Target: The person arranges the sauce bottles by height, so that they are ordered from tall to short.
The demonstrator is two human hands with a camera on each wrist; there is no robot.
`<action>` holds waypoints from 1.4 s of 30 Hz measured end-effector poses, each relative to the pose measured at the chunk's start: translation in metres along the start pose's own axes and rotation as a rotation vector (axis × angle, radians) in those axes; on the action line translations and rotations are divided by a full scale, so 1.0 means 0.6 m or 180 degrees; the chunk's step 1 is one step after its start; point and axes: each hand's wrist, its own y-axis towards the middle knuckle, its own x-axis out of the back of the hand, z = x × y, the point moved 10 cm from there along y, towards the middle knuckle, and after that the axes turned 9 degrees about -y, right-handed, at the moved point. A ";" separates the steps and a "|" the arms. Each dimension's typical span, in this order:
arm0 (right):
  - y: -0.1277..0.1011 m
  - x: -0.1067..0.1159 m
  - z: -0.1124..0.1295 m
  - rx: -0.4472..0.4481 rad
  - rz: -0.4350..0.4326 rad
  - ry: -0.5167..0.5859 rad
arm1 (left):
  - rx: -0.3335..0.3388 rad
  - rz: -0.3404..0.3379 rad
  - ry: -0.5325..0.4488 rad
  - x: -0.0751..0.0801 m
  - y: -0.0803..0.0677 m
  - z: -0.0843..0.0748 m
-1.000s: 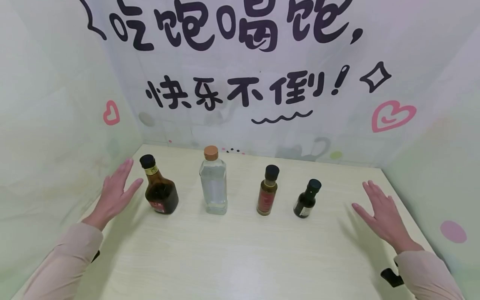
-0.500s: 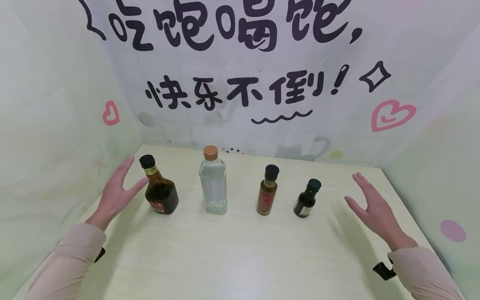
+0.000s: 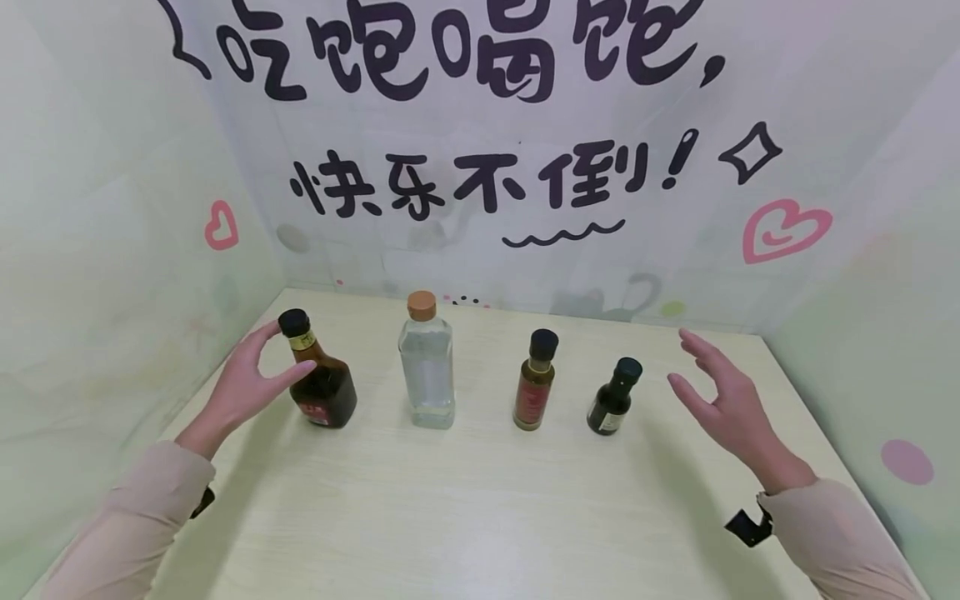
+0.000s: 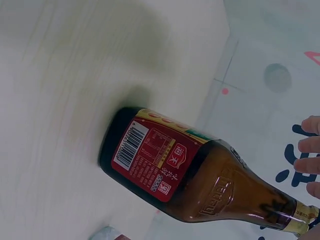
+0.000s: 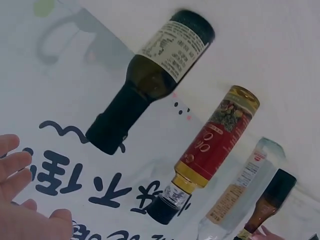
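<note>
The brown bottle [image 3: 321,379] stands at the table's [image 3: 465,517] left end, the left hand [image 3: 251,385] cupped open just beside its neck. The right hand [image 3: 723,408], fingers spread, holds nothing near the small dark bottle [image 3: 613,398].

Four bottles stood in a row on the surface [image 3: 465,517]. Left hand [image 3: 247,387] curved beside the brown bottle [image 3: 318,375]; right hand [image 3: 723,404] hovered near the small dark bottle [image 3: 613,398].

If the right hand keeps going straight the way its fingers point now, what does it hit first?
Probably nothing on the table: the right hand points up and back, so its line seems to pass behind the small dark bottle toward the printed back wall. Depth is hard to judge.
</note>
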 end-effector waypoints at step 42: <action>0.127 -0.087 0.248 0.1227 0.0564 0.0621 | -0.0021 -0.0087 -0.0497 0.021 0.042 -0.028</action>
